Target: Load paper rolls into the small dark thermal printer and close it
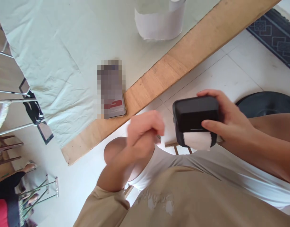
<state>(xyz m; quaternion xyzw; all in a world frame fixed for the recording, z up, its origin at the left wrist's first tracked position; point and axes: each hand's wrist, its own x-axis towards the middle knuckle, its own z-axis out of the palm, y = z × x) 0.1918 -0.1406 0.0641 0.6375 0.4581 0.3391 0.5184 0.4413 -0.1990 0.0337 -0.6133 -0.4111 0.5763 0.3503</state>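
My right hand [226, 115] grips a small black portable printer [191, 115] over the space in front of the table, thumb across its face and fingers behind. A short strip of white paper [197, 141] sticks out of its lower edge. To the left of the printer and apart from it, my left hand [145, 132] is curled closed and somewhat blurred. Whether anything lies inside its fingers is hidden. A phone [115, 110] with its screen partly pixelated rests at the table's edge, just beyond my left hand.
A pale green cloth [64, 63] covers the table, leaving a bare wooden edge [159, 72]. A white paper roll or container [160, 25] stands on the cloth. Below are a round black stool or lid [268, 104], a patterned mat [275, 41] and a green-framed stool [39, 192] near another person's legs.
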